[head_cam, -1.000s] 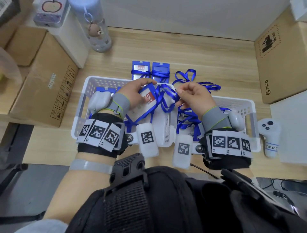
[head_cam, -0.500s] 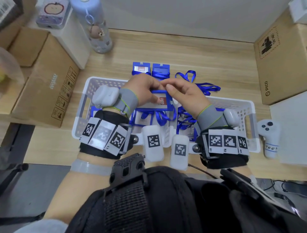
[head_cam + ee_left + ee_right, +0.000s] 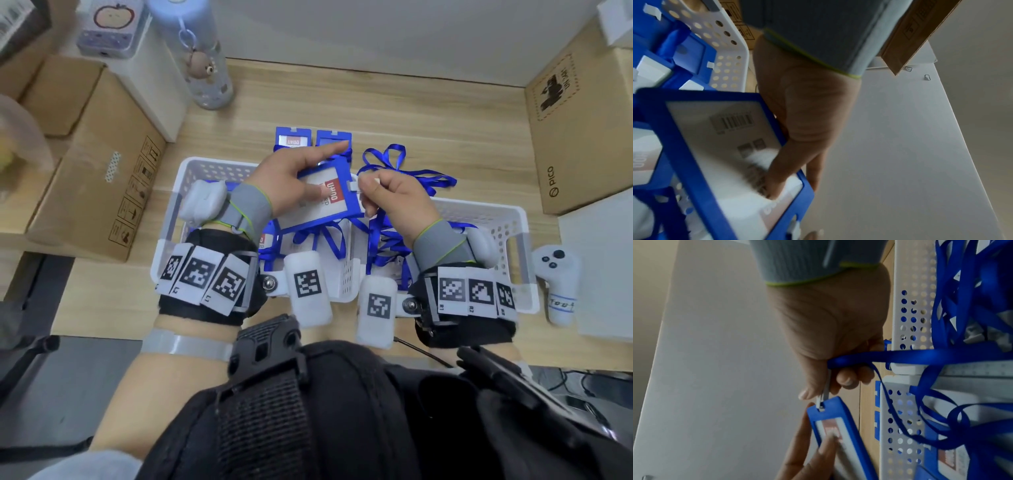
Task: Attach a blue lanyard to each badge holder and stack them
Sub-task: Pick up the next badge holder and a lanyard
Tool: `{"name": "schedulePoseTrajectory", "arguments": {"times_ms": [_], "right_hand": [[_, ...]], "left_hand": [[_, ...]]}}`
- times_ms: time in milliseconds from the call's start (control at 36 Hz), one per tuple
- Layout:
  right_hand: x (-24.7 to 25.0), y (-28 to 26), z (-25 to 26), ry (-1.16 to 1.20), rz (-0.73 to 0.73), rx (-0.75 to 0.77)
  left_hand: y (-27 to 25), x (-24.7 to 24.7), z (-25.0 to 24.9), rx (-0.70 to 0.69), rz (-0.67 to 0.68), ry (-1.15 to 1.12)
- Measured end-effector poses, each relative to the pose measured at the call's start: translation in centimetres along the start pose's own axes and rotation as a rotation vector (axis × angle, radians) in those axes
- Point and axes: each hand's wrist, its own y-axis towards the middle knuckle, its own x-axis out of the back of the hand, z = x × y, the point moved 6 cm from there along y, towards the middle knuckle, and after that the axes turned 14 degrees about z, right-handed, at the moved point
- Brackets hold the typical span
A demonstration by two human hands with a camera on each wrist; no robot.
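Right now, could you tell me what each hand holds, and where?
Left hand grips the blue-framed plastic badge holder by its edges; right hand pinches the blue ribbon lanyard's clip at the holder's slot.

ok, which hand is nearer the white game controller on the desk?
Right. The right hand is over the basket's right compartment, on the controller's side; the left hand holds the badge holder further left.

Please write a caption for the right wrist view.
Right hand pinches the lanyard clip at the badge holder slot.
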Motion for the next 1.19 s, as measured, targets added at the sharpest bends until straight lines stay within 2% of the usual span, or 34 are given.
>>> {"name": "schedulePoseTrajectory", "arguments": {"times_ms": [111,194,250,333,444,639,833,972,1056,1139,1194], "right_hand": [[0.3,0.0,0.1,0.113,-0.068,0.022],[0.3,0.1,0.2,0.264,-0.098,0.033],[0.4,0.2,0.3,0.307,-0.104,0.033],[0.6,0.2,0.2,0.307,-0.108,0.027],[1.0,0.1,0.3,0.264,-0.120,0.025],[1.3,0.0,0.9,0.171,-0.136,0.107],[0.9,0.1,1.2,0.166,-0.135,0.092],[0.7,0.3,1.0,0.168,-0.117,0.053],[1.0,0.4,0.7,0.137,-0.165,-0.008],[1.8,0.5,0.2,0.078,-0.276,-0.056],[2.0,0.3,0.0,0.107,-0.310,-0.052]], "left_hand": [[0.3,-0.6,0.2,0.030,0.002,-0.018],[0.6,-1.4,0.4,0.127,0.053,0.244],[0.7,-1.6,0.5,0.175,0.031,0.348],[0.8,-1.6,0.6,0.169,-0.017,0.331],[0.8,-1.7,0.5,0.166,0.009,0.236],[0.8,-1.9,0.9,0.185,0.056,0.141],[1.1,-1.7,1.4,0.203,0.042,0.154],[1.2,-1.4,1.4,0.172,0.027,0.161],[1.2,-1.1,1.1,0.120,-0.028,0.156],[0.8,-0.6,0.0,0.002,-0.104,-0.027],[0.5,-0.4,-1.0,-0.061,-0.106,-0.097]]}}
